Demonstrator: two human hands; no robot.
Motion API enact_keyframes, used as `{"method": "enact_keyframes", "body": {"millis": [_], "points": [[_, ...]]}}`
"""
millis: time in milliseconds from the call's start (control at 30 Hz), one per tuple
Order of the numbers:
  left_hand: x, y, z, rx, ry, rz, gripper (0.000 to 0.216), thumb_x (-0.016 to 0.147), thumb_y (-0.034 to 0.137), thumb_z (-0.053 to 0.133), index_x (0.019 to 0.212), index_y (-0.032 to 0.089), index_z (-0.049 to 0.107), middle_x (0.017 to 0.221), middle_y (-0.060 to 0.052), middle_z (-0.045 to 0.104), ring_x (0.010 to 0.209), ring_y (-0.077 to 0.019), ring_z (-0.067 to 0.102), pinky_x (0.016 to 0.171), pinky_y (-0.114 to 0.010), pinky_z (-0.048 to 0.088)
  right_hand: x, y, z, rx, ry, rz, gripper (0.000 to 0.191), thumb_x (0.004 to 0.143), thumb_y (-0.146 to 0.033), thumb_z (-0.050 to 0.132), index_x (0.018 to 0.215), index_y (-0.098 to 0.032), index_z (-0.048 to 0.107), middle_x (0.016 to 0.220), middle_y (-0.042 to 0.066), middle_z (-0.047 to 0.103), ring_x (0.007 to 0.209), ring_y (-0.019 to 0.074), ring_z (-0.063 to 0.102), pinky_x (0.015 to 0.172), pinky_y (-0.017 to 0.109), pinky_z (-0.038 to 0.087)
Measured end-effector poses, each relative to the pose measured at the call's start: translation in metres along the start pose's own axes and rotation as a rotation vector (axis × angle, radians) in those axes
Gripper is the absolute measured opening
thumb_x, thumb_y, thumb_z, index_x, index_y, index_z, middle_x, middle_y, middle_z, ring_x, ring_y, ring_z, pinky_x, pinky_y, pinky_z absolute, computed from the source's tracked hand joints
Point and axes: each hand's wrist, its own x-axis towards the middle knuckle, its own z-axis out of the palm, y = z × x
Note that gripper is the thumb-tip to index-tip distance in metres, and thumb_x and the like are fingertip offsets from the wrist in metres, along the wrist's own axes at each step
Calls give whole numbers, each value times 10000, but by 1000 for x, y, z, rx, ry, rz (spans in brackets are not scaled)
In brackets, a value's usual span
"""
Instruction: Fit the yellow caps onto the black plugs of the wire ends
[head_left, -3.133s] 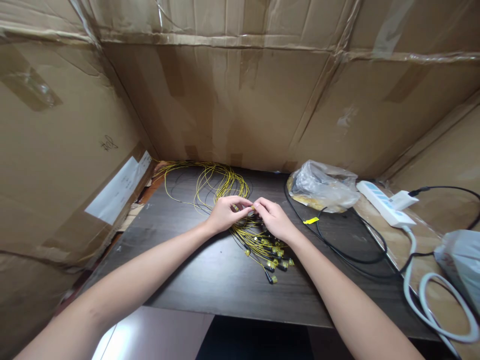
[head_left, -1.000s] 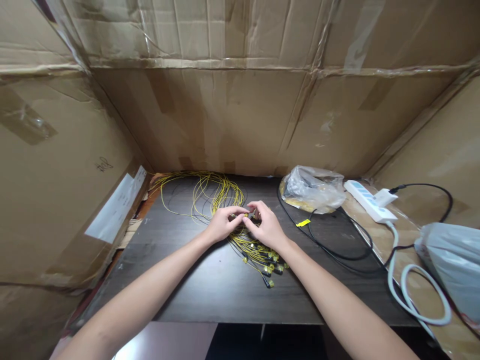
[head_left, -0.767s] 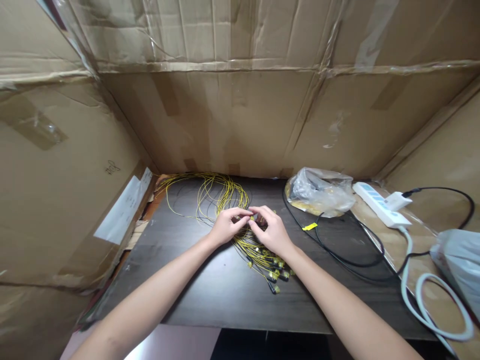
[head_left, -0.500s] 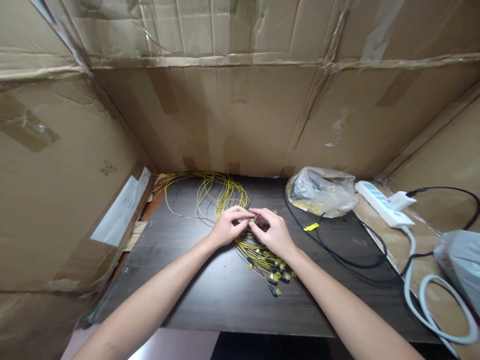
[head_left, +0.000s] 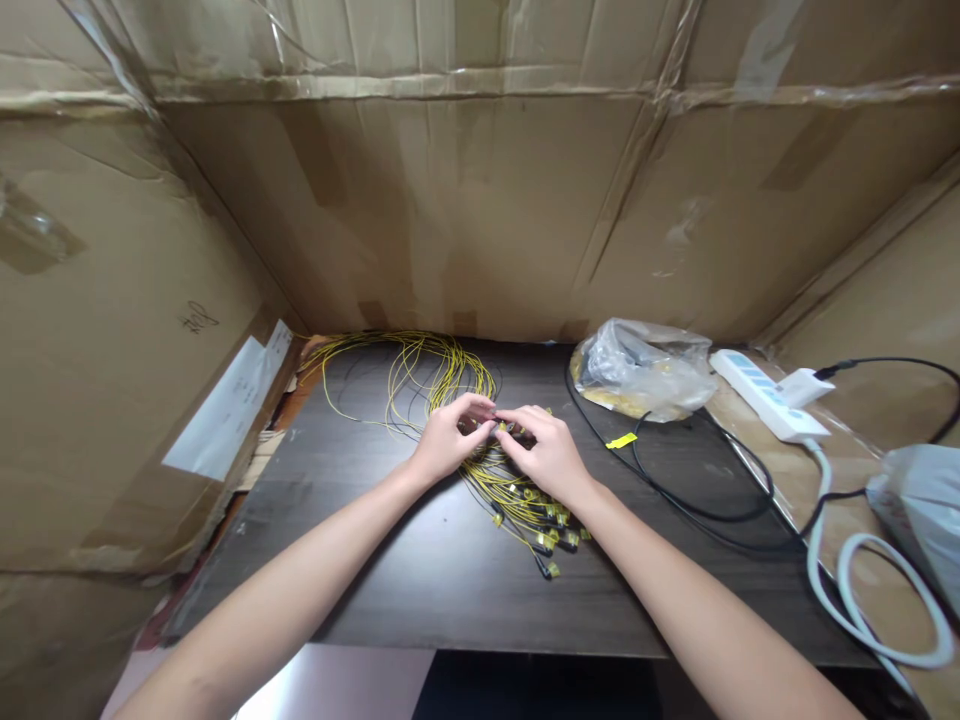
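Observation:
A bundle of thin yellow and black wires (head_left: 420, 372) loops across the back of a dark wooden table (head_left: 420, 570). Their ends carry several small yellow-tagged black connectors (head_left: 546, 520) fanned out in front of my right wrist. My left hand (head_left: 448, 446) and my right hand (head_left: 544, 455) meet fingertip to fingertip above the bundle. Both pinch a small part of one wire end between thumb and fingers. The part itself is mostly hidden by the fingers.
Cardboard walls (head_left: 480, 210) close in the table on three sides. A clear plastic bag (head_left: 645, 368) lies at the back right, a yellow tag (head_left: 622, 440) near it. A black cable (head_left: 697, 505), a white power strip (head_left: 765, 395) and a white cord (head_left: 862, 600) lie to the right.
My hands stay together over the wire bundle with only small finger movements. The view shifts slightly as my head moves.

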Motion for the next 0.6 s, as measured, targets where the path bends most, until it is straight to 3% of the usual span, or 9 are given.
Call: {"method": "enact_keyframes", "body": {"millis": [433,600], "points": [[0,-1,2,195,-47,85,215,932,270,592,1087,181,712,1010,-63,775,894,-207,729,839,-320,555,3,-1,-4,-31,10,-71,199,919,-197,630,1085,-216,738,900,57,731,854,224,617,800,367,507],[0,-2,3,281,-103,110,279,955,205,491,1073,182,742,1075,-79,772,955,-236,727,871,-342,545,4,0,-6,-37,-4,-86,208,914,-179,639,1081,-235,750,947,59,723,908,234,598,836,385,502]]}}
